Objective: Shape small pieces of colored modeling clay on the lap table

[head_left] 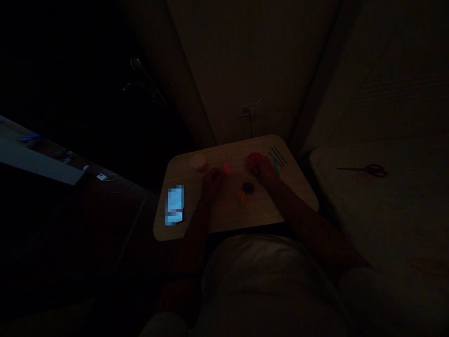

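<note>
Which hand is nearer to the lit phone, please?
Left: the left hand is beyond and right of the phone; the right hand is much farther right.

Right of the frame's centre, our right hand (264, 169) held a red lump (253, 160); near the centre, our left hand (210, 183) was beside a pink piece (227, 169). We saw a lit phone (174, 205) left of centre, scissors (365, 169) at far right.

No lettering, brand, number or sign can be read; the lit smartphone (174, 206), left of the left hand (211, 183), shows only a pixelated screen.
</note>
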`<action>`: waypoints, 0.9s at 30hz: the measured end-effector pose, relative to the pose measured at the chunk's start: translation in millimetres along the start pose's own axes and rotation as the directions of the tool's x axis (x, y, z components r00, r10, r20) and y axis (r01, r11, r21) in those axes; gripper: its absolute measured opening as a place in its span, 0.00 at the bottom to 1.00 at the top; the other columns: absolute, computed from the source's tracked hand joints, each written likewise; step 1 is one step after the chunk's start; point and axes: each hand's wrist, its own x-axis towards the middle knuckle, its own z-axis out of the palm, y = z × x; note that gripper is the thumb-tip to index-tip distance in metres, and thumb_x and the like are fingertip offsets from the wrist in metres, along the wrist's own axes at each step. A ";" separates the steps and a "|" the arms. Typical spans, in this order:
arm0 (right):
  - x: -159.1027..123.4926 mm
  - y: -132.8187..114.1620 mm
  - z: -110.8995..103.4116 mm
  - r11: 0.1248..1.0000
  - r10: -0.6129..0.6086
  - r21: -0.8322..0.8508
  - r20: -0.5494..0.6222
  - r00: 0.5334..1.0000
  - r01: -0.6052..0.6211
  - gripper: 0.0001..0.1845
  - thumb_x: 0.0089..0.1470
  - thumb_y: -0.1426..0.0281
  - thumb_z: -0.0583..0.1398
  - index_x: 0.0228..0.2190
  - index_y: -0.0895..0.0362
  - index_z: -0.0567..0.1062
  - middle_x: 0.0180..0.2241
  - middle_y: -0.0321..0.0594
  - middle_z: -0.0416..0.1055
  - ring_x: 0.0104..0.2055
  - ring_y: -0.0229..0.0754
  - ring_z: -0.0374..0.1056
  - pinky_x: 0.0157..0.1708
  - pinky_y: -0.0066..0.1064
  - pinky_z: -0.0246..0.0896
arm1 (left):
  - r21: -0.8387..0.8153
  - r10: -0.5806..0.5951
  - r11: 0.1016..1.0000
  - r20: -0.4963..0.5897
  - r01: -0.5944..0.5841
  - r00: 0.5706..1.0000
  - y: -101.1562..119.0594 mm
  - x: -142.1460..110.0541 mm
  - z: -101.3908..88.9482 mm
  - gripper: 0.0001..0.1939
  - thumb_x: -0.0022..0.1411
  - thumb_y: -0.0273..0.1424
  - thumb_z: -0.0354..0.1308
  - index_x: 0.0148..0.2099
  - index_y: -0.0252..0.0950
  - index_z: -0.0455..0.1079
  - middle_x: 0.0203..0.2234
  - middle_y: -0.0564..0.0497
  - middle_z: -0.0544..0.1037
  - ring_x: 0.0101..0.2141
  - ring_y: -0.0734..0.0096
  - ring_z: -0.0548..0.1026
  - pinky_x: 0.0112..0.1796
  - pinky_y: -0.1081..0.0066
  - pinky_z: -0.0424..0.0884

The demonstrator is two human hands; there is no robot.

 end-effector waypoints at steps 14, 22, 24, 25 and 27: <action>4.3 0.0 -6.1 0.977 0.046 0.206 0.078 0.996 -0.061 0.12 0.48 0.61 0.71 0.34 0.53 0.78 0.30 0.35 0.75 0.31 0.35 0.68 0.31 0.24 0.66 | -0.023 0.010 1.000 0.000 -0.010 1.000 -0.9 0.7 0.6 0.08 0.61 0.34 0.59 0.32 0.36 0.72 0.27 0.53 0.75 0.31 0.70 0.70 0.34 0.72 0.65; 1.3 4.6 -7.1 0.997 0.067 0.045 0.039 0.997 -0.068 0.15 0.46 0.65 0.70 0.39 0.54 0.81 0.36 0.41 0.79 0.35 0.39 0.72 0.38 0.32 0.70 | -0.020 0.017 1.000 0.001 -0.017 1.000 2.3 -0.2 0.5 0.07 0.61 0.33 0.59 0.32 0.36 0.72 0.28 0.53 0.76 0.32 0.70 0.72 0.36 0.71 0.67; 0.7 4.7 -6.4 0.998 0.045 0.031 0.052 0.998 -0.047 0.16 0.45 0.66 0.70 0.39 0.55 0.81 0.33 0.39 0.78 0.31 0.37 0.69 0.35 0.31 0.69 | -0.013 0.020 1.000 0.000 -0.020 1.000 3.0 -0.4 0.0 0.07 0.61 0.32 0.58 0.32 0.36 0.72 0.28 0.53 0.76 0.32 0.70 0.72 0.35 0.71 0.66; 0.7 4.7 -6.1 0.999 0.036 0.021 0.059 0.998 -0.037 0.17 0.45 0.68 0.69 0.39 0.55 0.80 0.31 0.38 0.77 0.29 0.36 0.68 0.33 0.30 0.67 | -0.013 0.021 1.000 -0.002 -0.021 1.000 2.9 -0.5 -0.2 0.07 0.61 0.32 0.58 0.32 0.36 0.72 0.28 0.53 0.76 0.32 0.70 0.71 0.35 0.71 0.66; 1.2 4.7 -5.6 1.000 0.022 -0.005 0.065 0.998 -0.021 0.16 0.44 0.70 0.66 0.39 0.55 0.80 0.27 0.35 0.74 0.26 0.35 0.64 0.29 0.29 0.64 | -0.015 0.024 1.000 -0.005 -0.024 1.000 2.0 -0.7 -0.5 0.07 0.61 0.33 0.58 0.33 0.36 0.72 0.28 0.53 0.76 0.32 0.70 0.71 0.35 0.71 0.66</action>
